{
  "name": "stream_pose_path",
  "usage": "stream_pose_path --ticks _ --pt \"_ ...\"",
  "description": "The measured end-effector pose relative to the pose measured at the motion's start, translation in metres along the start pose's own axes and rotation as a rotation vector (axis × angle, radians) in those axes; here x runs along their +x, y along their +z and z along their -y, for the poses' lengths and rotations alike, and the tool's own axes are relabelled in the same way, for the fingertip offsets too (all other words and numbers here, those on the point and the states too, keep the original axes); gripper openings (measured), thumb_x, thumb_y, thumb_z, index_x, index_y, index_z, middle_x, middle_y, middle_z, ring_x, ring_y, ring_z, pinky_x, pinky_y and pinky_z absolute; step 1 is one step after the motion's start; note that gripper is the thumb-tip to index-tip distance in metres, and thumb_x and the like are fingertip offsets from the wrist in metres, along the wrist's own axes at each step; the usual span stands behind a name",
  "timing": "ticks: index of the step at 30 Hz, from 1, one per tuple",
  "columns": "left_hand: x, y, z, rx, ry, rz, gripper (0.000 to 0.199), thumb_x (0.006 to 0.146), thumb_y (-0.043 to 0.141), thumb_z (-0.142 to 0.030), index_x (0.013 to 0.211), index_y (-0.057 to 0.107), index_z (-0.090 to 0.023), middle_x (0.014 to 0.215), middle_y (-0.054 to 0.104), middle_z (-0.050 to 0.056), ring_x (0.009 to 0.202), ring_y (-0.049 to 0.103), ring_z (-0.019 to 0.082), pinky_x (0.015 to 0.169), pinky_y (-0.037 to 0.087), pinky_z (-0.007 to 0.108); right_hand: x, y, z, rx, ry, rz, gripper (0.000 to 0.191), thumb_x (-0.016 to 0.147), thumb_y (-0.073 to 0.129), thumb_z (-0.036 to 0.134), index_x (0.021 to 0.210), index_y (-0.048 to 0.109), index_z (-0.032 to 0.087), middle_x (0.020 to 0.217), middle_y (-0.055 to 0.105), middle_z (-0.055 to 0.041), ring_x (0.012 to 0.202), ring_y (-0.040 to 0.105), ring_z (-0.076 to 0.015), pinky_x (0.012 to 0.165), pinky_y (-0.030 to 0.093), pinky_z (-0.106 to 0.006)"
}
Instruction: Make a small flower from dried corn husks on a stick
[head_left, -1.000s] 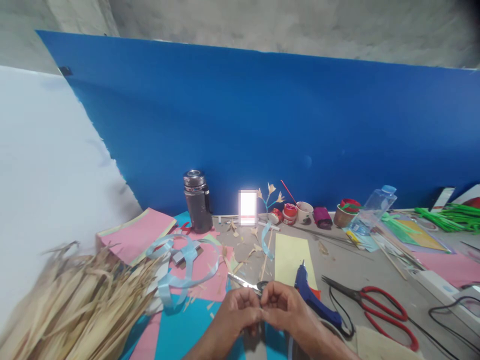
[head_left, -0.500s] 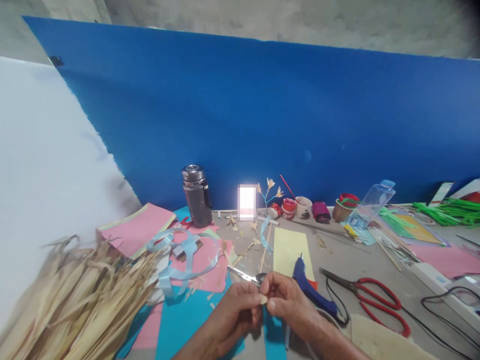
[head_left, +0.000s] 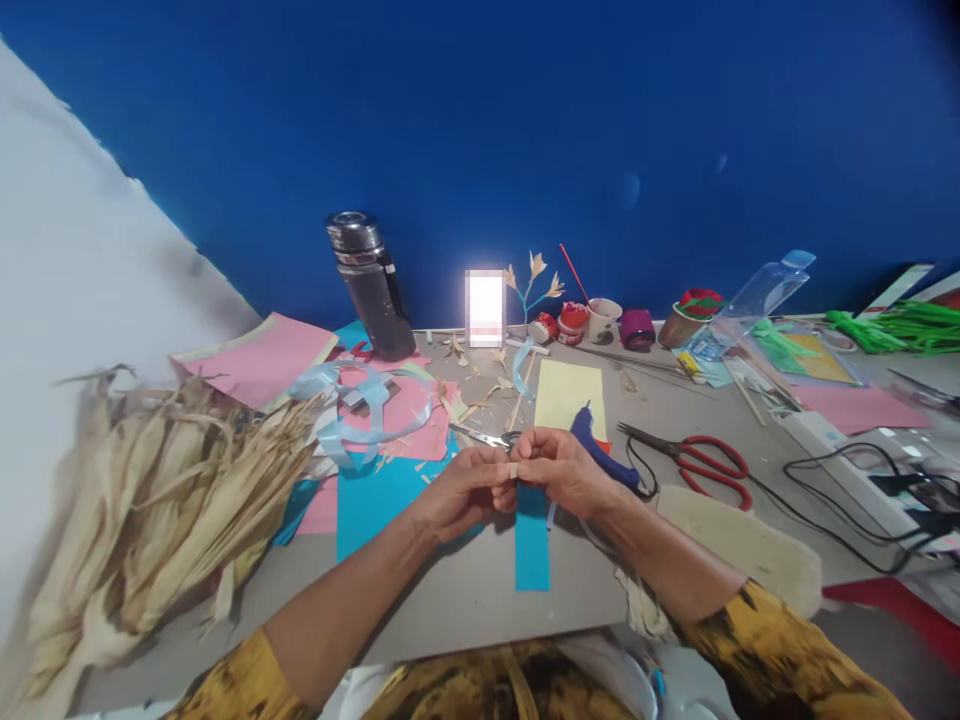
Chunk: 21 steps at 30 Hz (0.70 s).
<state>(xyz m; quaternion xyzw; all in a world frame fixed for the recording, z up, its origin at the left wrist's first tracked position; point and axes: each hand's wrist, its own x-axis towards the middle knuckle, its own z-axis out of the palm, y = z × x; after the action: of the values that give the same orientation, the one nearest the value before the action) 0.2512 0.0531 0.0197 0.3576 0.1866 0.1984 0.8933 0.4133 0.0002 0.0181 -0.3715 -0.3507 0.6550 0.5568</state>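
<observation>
My left hand and my right hand meet over the table, fingertips pinched together. Between them is a small pale piece of dried corn husk, mostly covered by the fingers. A blue paper strip lies just below my right hand. Small scissors rest beyond my fingers, their handles partly hidden. To the right of my right hand lies a blue glue gun on yellow paper. Further right are red-handled scissors.
A bundle of dried corn husks lies left, beside a curled light-blue ribbon. Along the back stand a dark flask, a stem with husk flowers, a paper cup and a tilted plastic bottle. A power strip and cables lie right.
My view has tilted down, so the table sits higher and my sleeves show. Both hands stay together on the husk piece, with a slight shift of the fingers.
</observation>
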Motion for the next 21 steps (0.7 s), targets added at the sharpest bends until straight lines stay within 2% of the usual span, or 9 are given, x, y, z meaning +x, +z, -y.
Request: stream_pose_path --ticks 5,7,10,12,15,21 --pt "-0.0027 -0.0011 -0.0001 -0.123 0.012 0.091 0.03 0.075 0.074 -0.027 0.061 0.049 -0.015 0.055 0.044 -0.003 0.052 0.043 0.01 0.059 0.037 0.028 -0.0028 0.0023 0.0093 0.088 0.024 0.048 0.033 0.064 0.087 0.022 0.07 0.054 0.017 0.064 0.058 0.0054 0.052 0.048 -0.0057 0.051 0.035 -0.02" --pt "-0.0043 0.0002 -0.0012 -0.146 0.018 0.116 0.03 0.076 0.072 -0.036 0.067 0.052 -0.016 0.059 0.047 -0.002 0.055 0.047 0.012 0.06 0.039 0.029 -0.0042 0.0029 0.0111 0.1 0.012 0.064 0.033 0.066 0.086 0.022 0.071 0.054 0.017 0.066 0.06 0.0045 0.053 0.051 -0.007 0.052 0.038 -0.021" --pt "-0.0058 0.0032 -0.0017 -0.024 0.077 0.102 0.04 0.075 0.071 -0.053 0.079 0.059 -0.015 0.067 0.054 0.002 0.063 0.054 0.016 0.063 0.042 0.03 -0.005 0.0035 0.0104 0.066 -0.025 0.069 0.034 0.069 0.084 0.027 0.075 0.052 0.019 0.07 0.065 0.002 0.06 0.062 -0.0137 0.056 0.048 -0.027" --pt "-0.0055 0.0046 -0.0007 0.076 0.116 0.05 0.037 0.075 0.074 -0.048 0.078 0.058 -0.015 0.067 0.055 0.001 0.063 0.054 0.015 0.062 0.041 0.029 -0.0044 0.0034 0.0081 0.034 -0.055 0.074 0.034 0.07 0.084 0.029 0.076 0.051 0.019 0.07 0.066 0.0013 0.062 0.066 -0.0169 0.058 0.052 -0.031" --pt "-0.0041 0.004 0.0015 0.103 0.128 0.001 0.027 0.077 0.075 -0.031 0.07 0.054 -0.015 0.06 0.05 -0.002 0.058 0.048 0.011 0.059 0.039 0.026 -0.003 0.0028 0.0043 0.011 -0.087 0.08 0.033 0.069 0.085 0.026 0.075 0.054 0.018 0.068 0.065 0.0015 0.062 0.065 -0.0156 0.058 0.053 -0.03" --pt "-0.0028 -0.0019 0.003 0.049 0.115 0.101 0.028 0.076 0.076 -0.026 0.065 0.053 -0.014 0.058 0.048 -0.002 0.056 0.048 0.01 0.06 0.04 0.026 -0.0032 0.0018 0.0034 0.027 -0.075 0.104 0.032 0.066 0.087 0.022 0.068 0.056 0.016 0.062 0.06 0.0036 0.054 0.055 -0.009 0.053 0.046 -0.023"
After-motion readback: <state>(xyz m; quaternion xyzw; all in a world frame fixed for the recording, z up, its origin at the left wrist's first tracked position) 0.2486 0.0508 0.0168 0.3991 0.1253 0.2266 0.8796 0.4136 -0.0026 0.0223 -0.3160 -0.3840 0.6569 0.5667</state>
